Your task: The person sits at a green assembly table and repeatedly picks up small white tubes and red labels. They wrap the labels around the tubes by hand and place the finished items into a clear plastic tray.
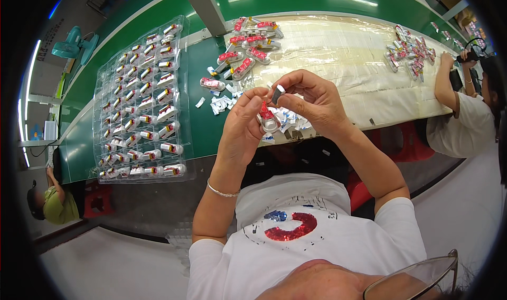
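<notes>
Close together over the near edge of the bench are both my hands. My left hand (244, 121) is closed on a small white plastic piece with a red top (268, 119); its fingers hide part of it. Between the thumb and forefinger of my right hand (311, 103) is a small grey, flat rectangular piece with a white edge (278, 92). This grey piece is just above the red-topped one; I cannot tell whether they touch. Scattered white and blue paper scraps (224, 103) lie around and below my hands. Beyond them sits a pile of similar red-and-white pieces (244, 67).
At left, a clear plastic tray (187, 136) carries many small white units in rows. A metal post (203, 6) rises behind the pile. Yellowish sheeting (348, 62) covers the right bench, with another heap of pieces (409, 51) near a co-worker (459, 115). Another person (58, 202) sits far left.
</notes>
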The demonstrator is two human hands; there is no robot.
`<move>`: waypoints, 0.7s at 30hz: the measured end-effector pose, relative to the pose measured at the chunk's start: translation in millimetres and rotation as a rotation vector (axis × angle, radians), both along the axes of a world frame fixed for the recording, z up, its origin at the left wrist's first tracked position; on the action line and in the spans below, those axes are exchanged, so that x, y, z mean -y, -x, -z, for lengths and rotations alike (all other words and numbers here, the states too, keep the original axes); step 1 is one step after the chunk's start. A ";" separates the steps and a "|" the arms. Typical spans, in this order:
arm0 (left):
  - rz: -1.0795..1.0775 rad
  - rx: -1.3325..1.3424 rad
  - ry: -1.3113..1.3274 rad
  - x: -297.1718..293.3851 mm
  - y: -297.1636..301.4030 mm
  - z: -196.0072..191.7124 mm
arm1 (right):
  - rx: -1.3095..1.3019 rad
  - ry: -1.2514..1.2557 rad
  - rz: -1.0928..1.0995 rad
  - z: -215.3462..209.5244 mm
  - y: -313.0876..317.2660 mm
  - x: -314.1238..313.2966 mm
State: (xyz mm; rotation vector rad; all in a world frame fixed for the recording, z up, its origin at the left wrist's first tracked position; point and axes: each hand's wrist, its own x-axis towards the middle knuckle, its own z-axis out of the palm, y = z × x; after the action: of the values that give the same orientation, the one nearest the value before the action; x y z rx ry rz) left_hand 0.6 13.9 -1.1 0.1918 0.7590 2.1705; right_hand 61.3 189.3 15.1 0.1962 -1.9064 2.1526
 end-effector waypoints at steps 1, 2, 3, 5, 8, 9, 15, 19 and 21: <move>-0.037 -0.033 0.004 -1.6 -2.5 -2.1 | 0.004 0.039 0.007 0.7 -0.1 1.3; -0.074 -0.067 0.009 -4.6 -7.4 -4.8 | 0.009 0.079 0.010 1.1 -0.6 2.1; -0.113 -0.099 0.014 -7.2 -12.5 -7.2 | 0.017 0.120 0.010 1.8 -0.9 3.1; -0.211 -0.217 0.144 -12.8 -23.6 -14.0 | 0.033 0.176 0.002 2.2 -0.6 3.9; -0.309 -0.368 0.258 -11.8 -32.4 -12.4 | 0.048 0.212 -0.013 1.3 -1.0 4.4; -0.333 -0.416 0.281 -11.1 -33.0 -10.4 | 0.044 0.215 -0.009 0.7 -0.9 4.9; -0.402 -0.309 0.292 -7.6 -29.9 -0.5 | 0.045 0.128 0.002 -3.4 -4.0 6.9; -0.406 -0.373 0.321 -7.8 -29.8 2.4 | 0.053 0.084 0.008 -10.6 -8.8 7.1; -0.436 -0.358 0.309 -7.0 -27.0 2.7 | 0.054 0.064 0.014 -11.9 -9.2 6.1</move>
State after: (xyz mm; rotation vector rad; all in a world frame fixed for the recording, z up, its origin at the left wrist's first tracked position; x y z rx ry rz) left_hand 27.6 20.9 -3.8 0.2788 1.4400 2.4121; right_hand 70.5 183.2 27.0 0.1133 -1.8580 2.2273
